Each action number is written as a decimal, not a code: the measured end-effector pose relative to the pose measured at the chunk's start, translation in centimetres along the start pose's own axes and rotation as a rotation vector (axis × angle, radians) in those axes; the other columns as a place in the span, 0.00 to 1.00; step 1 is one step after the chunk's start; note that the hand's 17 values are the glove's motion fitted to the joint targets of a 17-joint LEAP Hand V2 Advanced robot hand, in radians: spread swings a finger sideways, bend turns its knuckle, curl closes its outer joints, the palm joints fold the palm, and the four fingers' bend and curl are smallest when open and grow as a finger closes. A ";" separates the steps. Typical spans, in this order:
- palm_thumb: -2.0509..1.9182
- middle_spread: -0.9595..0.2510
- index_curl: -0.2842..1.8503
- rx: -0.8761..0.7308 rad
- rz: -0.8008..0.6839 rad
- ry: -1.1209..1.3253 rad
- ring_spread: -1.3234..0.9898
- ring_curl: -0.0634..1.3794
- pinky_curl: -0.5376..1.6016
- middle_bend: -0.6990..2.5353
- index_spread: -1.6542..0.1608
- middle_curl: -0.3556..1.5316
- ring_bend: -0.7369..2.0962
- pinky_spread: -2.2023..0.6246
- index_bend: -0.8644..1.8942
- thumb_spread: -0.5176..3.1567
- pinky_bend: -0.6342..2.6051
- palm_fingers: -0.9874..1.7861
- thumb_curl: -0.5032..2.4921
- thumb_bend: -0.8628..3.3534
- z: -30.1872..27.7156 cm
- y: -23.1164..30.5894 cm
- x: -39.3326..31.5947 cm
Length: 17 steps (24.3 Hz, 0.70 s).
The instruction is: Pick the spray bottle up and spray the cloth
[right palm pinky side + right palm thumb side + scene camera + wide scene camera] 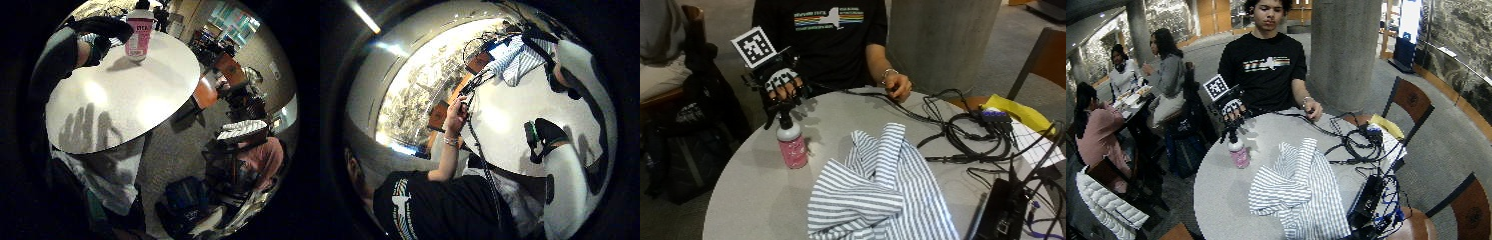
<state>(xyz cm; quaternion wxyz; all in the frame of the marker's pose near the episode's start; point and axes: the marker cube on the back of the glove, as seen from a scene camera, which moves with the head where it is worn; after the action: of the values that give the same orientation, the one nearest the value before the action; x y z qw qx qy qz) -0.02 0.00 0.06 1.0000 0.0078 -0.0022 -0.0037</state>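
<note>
A pink spray bottle (792,148) with a black spray head stands upright on the round grey table (753,200), near its left edge. My gloved right hand (782,85) hovers right over the spray head, fingers spread and pointing down; whether they touch it is unclear. In the little finger side palm view the bottle (138,37) stands beside a gloved finger (102,25), and a spread-hand shadow lies on the table. A blue-and-white striped cloth (873,195) lies crumpled to the right of the bottle, also visible in the thumb side view (520,57). The wide view shows hand (1232,107), bottle (1239,154) and cloth (1295,192).
The person's bare left hand (897,86) rests on the table's far side on black cables (959,135). A black box (1003,210), yellow paper (1019,112) and white paper lie at the right. A pillar (939,40), a chair (1046,55) and a dark bag (680,150) surround the table.
</note>
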 end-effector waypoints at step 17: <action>0.70 0.77 0.27 -0.018 0.079 -0.063 0.55 0.22 0.35 0.34 0.79 0.33 0.37 0.82 0.38 0.38 0.26 0.71 0.25 0.28 0.2 1.0 0.1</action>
<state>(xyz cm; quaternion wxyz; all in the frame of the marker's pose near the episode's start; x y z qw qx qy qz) 0.10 0.96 0.27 0.9988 -0.0015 -0.0342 0.0355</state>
